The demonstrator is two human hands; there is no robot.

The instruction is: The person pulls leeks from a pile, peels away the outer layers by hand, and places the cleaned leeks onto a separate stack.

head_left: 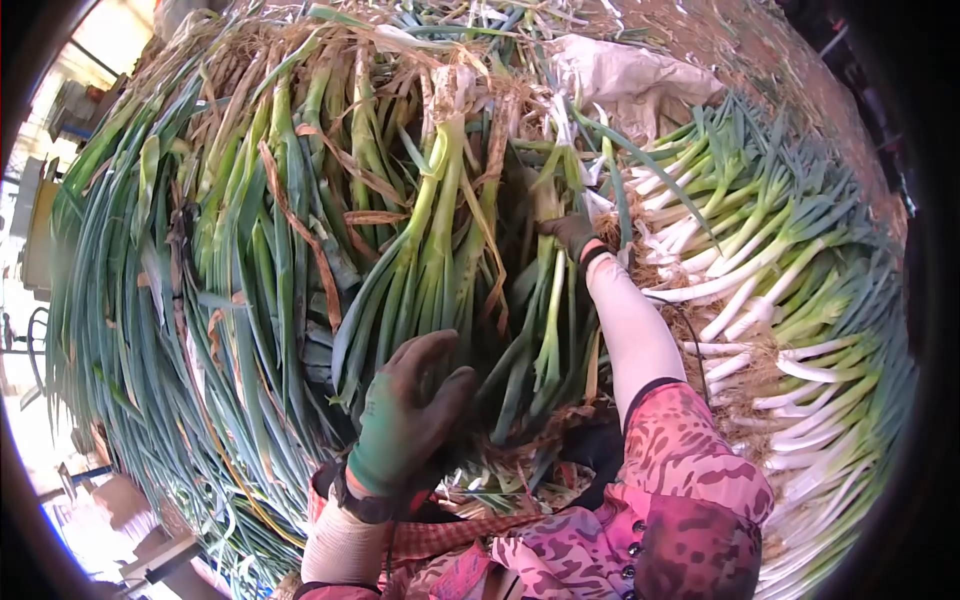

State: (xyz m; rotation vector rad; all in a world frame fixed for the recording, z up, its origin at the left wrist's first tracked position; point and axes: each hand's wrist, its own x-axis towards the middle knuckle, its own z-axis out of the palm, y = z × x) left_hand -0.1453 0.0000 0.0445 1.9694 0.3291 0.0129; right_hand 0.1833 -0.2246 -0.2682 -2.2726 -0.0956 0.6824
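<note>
My left hand [412, 410], in a green and dark glove, is raised at the lower middle with its thumb and fingers apart and nothing between them. Farther forward, my right hand [570, 232] in a dark glove is at a green onion stalk [556, 300]; its fingers are partly hidden among the leaves, so its grip is unclear. Between and beyond the hands stand thick green onions [435, 220] with dry brown leaves. A large heap of long green onions [240, 300] fills the left side.
Cleaned onions [745, 290] with white stems lie in rows along the right, roots inward. A pale sack [630, 80] lies at the upper right. Dry leaf scraps [470, 30] are strewn along the top. A grey-brown box [120, 510] is at the lower left.
</note>
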